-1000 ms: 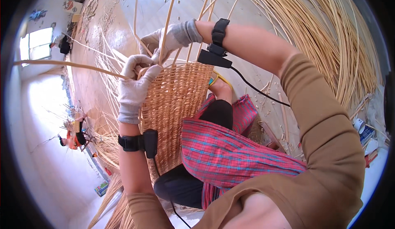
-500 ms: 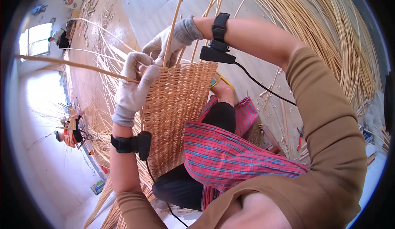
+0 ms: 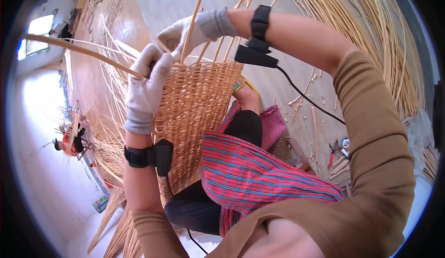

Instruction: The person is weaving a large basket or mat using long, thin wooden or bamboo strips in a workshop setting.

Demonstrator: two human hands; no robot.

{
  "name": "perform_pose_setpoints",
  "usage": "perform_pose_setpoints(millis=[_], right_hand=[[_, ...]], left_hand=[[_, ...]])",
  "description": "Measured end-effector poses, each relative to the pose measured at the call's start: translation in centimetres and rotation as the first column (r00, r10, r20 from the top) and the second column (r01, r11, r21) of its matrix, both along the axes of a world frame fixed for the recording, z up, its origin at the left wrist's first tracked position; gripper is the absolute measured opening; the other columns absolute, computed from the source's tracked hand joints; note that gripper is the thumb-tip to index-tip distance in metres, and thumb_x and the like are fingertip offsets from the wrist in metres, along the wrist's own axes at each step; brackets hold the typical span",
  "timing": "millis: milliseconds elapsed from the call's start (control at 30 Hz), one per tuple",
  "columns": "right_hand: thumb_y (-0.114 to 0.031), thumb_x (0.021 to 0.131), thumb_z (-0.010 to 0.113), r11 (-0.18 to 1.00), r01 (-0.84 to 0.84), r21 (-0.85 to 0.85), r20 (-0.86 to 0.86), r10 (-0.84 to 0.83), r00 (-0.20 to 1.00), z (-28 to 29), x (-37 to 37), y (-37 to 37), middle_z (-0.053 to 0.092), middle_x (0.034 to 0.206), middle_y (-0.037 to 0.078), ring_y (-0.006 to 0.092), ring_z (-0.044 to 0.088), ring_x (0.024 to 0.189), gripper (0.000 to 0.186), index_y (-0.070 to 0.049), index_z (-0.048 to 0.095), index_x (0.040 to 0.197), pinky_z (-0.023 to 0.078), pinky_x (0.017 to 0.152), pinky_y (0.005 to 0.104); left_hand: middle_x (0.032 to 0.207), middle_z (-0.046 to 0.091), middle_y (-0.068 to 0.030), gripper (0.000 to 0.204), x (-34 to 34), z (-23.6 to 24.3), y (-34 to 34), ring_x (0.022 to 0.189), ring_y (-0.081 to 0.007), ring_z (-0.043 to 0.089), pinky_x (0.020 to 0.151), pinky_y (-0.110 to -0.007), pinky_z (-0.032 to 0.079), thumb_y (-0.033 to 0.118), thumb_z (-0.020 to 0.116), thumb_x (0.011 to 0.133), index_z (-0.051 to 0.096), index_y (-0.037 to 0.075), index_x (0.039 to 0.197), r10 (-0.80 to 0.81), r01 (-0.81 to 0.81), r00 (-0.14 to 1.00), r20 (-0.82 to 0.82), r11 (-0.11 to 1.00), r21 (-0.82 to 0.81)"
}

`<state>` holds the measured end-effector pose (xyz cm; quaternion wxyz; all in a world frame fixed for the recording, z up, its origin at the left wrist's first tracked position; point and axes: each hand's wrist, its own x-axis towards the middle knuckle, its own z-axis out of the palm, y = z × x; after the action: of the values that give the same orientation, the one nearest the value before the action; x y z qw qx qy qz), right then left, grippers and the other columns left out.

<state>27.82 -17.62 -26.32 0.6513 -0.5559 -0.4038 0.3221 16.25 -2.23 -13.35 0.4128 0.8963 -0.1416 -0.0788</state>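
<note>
A tan woven basket (image 3: 194,105) stands in front of me, bare cane stakes (image 3: 193,19) rising from its rim. My left hand (image 3: 147,84), in a pale knitted glove, is closed at the basket's upper left corner, its thumb along the rim. One thick stake (image 3: 83,51) slants out to the left past that hand. My right hand (image 3: 185,34), gloved alike, reaches over the far side of the rim behind a stake. Its fingers are pinched on a thin cane strand (image 3: 164,46), close to the left fingertips. The fingers partly hide the strand.
Long bundles of cane (image 3: 366,35) lie on the floor at the far right. More loose strands (image 3: 106,137) spread at left. Red-handled pliers (image 3: 332,155) and offcuts lie to the right. A checked red cloth (image 3: 259,174) covers my lap. Another person (image 3: 69,142) sits at far left.
The basket's rim and both hands sit slightly higher and further left in view. My right hand has drawn a little apart from the left, and the strand between them shows more plainly.
</note>
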Motion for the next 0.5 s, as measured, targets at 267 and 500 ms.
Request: perform_pose_setpoints(millis=[267,500], right_hand=[[-0.012,0.098,0.07,0.905,-0.423,-0.048,-0.395,0.371,0.84,0.9,0.8,0.2,0.067,0.126,0.005,0.0238,0.068,0.11,0.041,-0.017,0.053,0.135,0.058,0.096,0.0416],[-0.031,0.092,0.079,0.931,-0.362,-0.038,-0.334,0.33,0.883,1.3,0.3,-0.9,0.068,0.125,0.008,0.0181,0.065,0.111,0.054,-0.007,0.059,0.136,0.057,0.096,0.037]], left_hand=[[0.087,0.058,0.0029,0.02,0.7,1.6,-0.1,0.077,-0.006,0.054,0.069,-0.023,0.047,0.016,0.071,0.096,0.063,0.004,0.11,-0.058,0.066,0.995,-0.077,0.993,0.099],[0.093,0.062,-0.0004,0.051,2.1,3.9,0.1,0.083,-0.0122,0.063,0.076,-0.029,0.053,0.02,0.083,0.085,0.059,0.009,0.128,-0.443,0.417,0.896,0.021,0.858,0.3]])
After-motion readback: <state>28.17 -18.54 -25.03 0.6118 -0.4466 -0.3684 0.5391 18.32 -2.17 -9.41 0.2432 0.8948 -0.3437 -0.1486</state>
